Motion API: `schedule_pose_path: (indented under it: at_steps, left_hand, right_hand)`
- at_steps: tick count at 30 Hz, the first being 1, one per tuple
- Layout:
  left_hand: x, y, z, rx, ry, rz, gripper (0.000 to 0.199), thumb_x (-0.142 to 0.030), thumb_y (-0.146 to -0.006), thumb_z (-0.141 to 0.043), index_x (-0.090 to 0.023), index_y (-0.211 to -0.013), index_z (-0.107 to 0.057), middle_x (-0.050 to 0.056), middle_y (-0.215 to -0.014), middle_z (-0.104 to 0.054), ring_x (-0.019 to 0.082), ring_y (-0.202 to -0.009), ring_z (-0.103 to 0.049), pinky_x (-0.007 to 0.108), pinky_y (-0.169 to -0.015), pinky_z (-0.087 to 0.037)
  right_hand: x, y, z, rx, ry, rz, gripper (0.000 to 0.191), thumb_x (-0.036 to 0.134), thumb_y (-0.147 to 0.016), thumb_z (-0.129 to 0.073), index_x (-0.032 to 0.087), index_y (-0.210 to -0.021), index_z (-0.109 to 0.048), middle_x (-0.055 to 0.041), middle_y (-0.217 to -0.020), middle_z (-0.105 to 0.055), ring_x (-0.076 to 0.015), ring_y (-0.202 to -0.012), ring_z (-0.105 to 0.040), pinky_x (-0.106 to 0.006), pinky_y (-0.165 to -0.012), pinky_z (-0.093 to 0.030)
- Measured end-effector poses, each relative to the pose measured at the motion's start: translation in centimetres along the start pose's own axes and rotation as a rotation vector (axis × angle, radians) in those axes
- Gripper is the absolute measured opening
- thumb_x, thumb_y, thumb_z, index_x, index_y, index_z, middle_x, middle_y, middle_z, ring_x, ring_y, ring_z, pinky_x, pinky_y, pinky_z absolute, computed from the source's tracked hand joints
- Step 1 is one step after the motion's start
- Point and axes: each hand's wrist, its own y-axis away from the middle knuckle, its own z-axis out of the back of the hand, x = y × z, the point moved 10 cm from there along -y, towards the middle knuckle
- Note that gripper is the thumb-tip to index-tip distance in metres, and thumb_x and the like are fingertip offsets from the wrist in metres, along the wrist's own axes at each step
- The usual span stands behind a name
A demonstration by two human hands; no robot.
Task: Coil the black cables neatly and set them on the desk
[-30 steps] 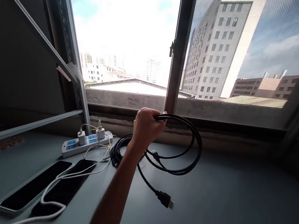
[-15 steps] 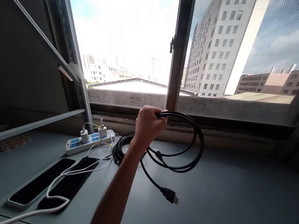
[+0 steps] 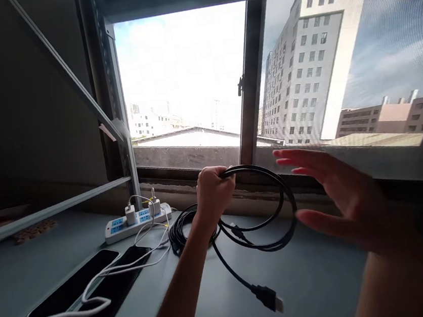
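Right hand (image 3: 340, 200) has entered, fingers (image 3: 301, 157) parted beside the black cable (image 3: 275, 247).

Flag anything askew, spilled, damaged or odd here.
No spill shows, and the held black cable looks sound where visible. Untidy: a white cable sprawls in bends over a dark phone, and a pale scrap juts from beside the diagonal bar, as if loosely stuck.

I am observing two chargers (image 3: 130, 216) seated in a power strip (image 3: 118, 229). Nearby, a white cable (image 3: 72, 315) is crossing a black phone (image 3: 116, 287).
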Motion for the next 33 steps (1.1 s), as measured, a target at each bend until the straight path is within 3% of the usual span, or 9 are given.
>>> schedule_pose_path:
  at_steps: [3,7,11,14,20,25,29,31,33]
  left_hand:
    - [-0.1,-0.2,0.9,-0.07,0.12,-0.018,0.036,-0.031,-0.07,-0.049,-0.018,-0.043,-0.029,-0.006,-0.047,-0.019,0.007,-0.048,-0.019,0.023,-0.044,-0.017]
    - [0.1,-0.3,1.5,-0.17,0.225,-0.007,0.039,-0.035,-0.07,-0.053,-0.018,-0.043,-0.031,-0.006,-0.044,-0.02,0.006,-0.044,-0.02,0.023,-0.042,-0.018]
    - [-0.4,0.0,0.9,-0.172,0.301,-0.004,0.042,-0.041,-0.071,-0.057,-0.019,-0.044,-0.033,-0.007,-0.041,-0.025,0.004,-0.04,-0.022,0.022,-0.039,-0.017]
    - [-0.3,-0.1,-1.1,-0.038,0.314,0.035,0.039,-0.037,-0.074,-0.054,-0.02,-0.045,-0.034,-0.008,-0.034,-0.03,0.005,-0.031,-0.028,0.022,-0.036,-0.022]
    - [2.6,0.0,-5.9,0.156,0.222,0.168,0.033,-0.039,-0.075,-0.052,-0.017,-0.051,-0.051,0.0,-0.041,-0.052,0.012,-0.039,-0.052,0.022,-0.044,-0.04]
    - [3.8,3.8,-12.3,0.716,0.309,0.405,0.049,-0.053,-0.081,-0.038,-0.015,-0.057,-0.059,0.006,-0.046,-0.058,0.017,-0.042,-0.058,0.027,-0.05,-0.044]
    - [2.7,8.5,-14.5,1.236,0.364,0.479,0.071,-0.067,-0.08,-0.025,-0.011,-0.076,-0.069,0.014,-0.071,-0.068,0.022,-0.072,-0.066,0.034,-0.076,-0.048]
    - [2.6,8.1,-14.5,1.217,0.397,0.449,0.069,-0.067,-0.08,-0.028,-0.012,-0.087,-0.069,0.014,-0.082,-0.069,0.023,-0.083,-0.065,0.035,-0.083,-0.046]
    - [2.7,6.1,-14.1,1.036,0.459,0.387,0.058,-0.063,-0.08,-0.04,-0.014,-0.094,-0.068,0.013,-0.09,-0.069,0.024,-0.089,-0.064,0.034,-0.083,-0.046]
  right_hand:
    - [-1.8,-1.6,-3.3,0.063,-0.035,-0.049,0.062,0.039,-0.071,-0.071,0.027,-0.127,-0.048,-0.0051,-0.124,-0.055,-0.025,-0.112,-0.052,-0.039,-0.093,-0.046]
    - [-3.7,-2.8,-5.2,0.024,-0.358,-0.179,0.023,0.041,-0.079,-0.06,0.017,-0.08,-0.062,-0.0021,-0.067,-0.065,-0.0165,-0.063,-0.064,-0.025,-0.056,-0.053]
    - [-4.6,-2.0,-4.8,0.018,-0.555,-0.347,0.041,0.045,-0.075,-0.063,0.017,-0.05,-0.046,0.007,-0.037,-0.041,-0.0041,-0.024,-0.034,-0.015,-0.024,-0.021]
    - [-5.0,-1.5,-3.4,-0.011,-0.612,-0.394,0.039,0.041,-0.067,-0.072,0.016,-0.05,-0.048,0.0081,-0.038,-0.038,-0.0017,-0.026,-0.029,-0.014,-0.024,-0.013]
    - [-6.0,-0.7,0.5,-0.307,-0.776,-0.456,0.039,0.033,-0.063,-0.073,0.017,-0.043,-0.043,0.0082,-0.037,-0.034,-0.0003,-0.029,-0.022,-0.016,-0.029,-0.016]
    - [-4.9,-0.4,1.3,-0.396,-0.764,-0.425,0.038,0.03,-0.063,-0.07,0.019,-0.043,-0.04,0.0076,-0.038,-0.034,-0.0018,-0.029,-0.024,-0.018,-0.027,-0.015]
    - [-4.0,-0.5,1.5,-0.36,-0.719,-0.344,0.039,0.03,-0.064,-0.07,0.018,-0.043,-0.04,0.008,-0.037,-0.032,-0.0022,-0.03,-0.025,-0.018,-0.029,-0.016]
    - [-3.9,-0.6,1.6,-0.335,-0.728,-0.31,0.039,0.03,-0.065,-0.07,0.018,-0.043,-0.041,0.0078,-0.037,-0.032,-0.0022,-0.031,-0.026,-0.018,-0.03,-0.016]
    - [-4.1,-0.8,1.6,-0.335,-0.762,-0.294,0.04,0.029,-0.065,-0.069,0.018,-0.041,-0.039,0.0077,-0.036,-0.032,-0.0021,-0.03,-0.025,-0.019,-0.031,-0.015]
